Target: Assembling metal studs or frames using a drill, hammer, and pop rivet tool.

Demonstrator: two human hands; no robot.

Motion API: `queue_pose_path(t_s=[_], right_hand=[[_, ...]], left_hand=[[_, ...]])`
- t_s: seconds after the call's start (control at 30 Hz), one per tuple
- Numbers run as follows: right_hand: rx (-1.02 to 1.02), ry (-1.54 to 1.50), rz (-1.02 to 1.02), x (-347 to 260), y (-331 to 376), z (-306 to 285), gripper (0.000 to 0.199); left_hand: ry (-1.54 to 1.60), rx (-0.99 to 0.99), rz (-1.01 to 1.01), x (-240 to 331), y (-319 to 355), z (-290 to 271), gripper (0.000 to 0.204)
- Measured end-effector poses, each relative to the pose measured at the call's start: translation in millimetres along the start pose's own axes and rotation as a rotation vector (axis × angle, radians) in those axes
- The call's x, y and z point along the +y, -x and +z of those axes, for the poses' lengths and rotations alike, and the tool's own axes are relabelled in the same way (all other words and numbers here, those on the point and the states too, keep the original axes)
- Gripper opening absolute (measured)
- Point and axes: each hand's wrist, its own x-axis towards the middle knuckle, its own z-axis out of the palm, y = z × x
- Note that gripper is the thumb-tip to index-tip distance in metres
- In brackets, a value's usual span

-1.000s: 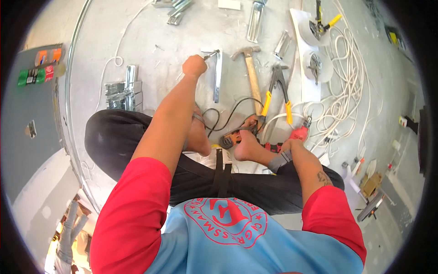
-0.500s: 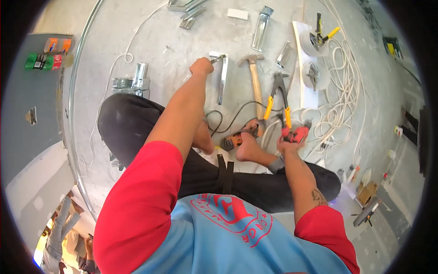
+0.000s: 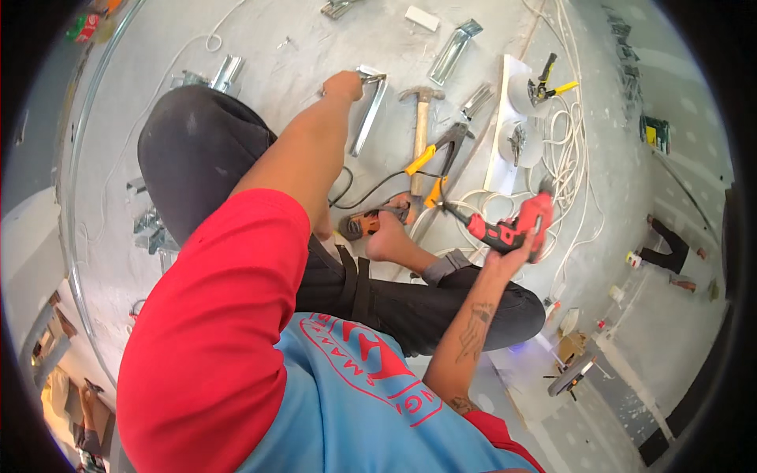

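My left hand point(image 3: 343, 85) is closed round a slim metal tool point(image 3: 371, 78), most of it hidden in the fist. Its tip lies at the upper end of an L-shaped silver metal piece point(image 3: 367, 118) on the floor. On the right, my right hand point(image 3: 514, 256) grips a red and black corded drill point(image 3: 520, 225), raised above the floor with its chuck pointing away from me. Between the two hands lie a wooden-handled claw hammer point(image 3: 421, 130) and big metal shears with yellow handles point(image 3: 445, 154).
A white board point(image 3: 498, 154) and yellow-handled snips point(image 3: 544, 87) lie beside loops of white cable point(image 3: 564, 158). Several metal channel pieces point(image 3: 455, 54) are scattered about. My bare foot point(image 3: 386, 240) rests near an orange and black item point(image 3: 367, 221). Other people point(image 3: 670, 248) show at the edges.
My right hand has lifted the drill up from beside my leg, bringing it into fuller view. My left hand stays at the metal piece's end. The whole view has turned and shifted.
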Motion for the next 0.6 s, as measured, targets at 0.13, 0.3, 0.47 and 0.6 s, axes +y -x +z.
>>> queue_pose_path(t_s=[0.13, 0.3, 0.47, 0.6], right_hand=[[-0.247, 0.35, -0.088, -61.5, 27.2, 68.8, 0.042], [-0.584, 0.685, 0.177, -84.0, 19.7, 167.0, 0.038], [-0.794, 1.043, 0.081, -28.4, 10.4, 241.5, 0.043], [-0.842, 1.234, 0.038, 1.7, 3.4, 269.7, 0.043]], left_hand=[[-0.003, 0.006, 0.019, -1.8, -1.2, -2.0, 0.031], [-0.007, 0.003, 0.083, -5.8, 3.2, -5.5, 0.029], [-0.043, 0.054, 0.166, -10.9, 0.4, 1.7, 0.027], [-0.009, 0.053, 0.211, -14.6, 0.7, 3.3, 0.025]])
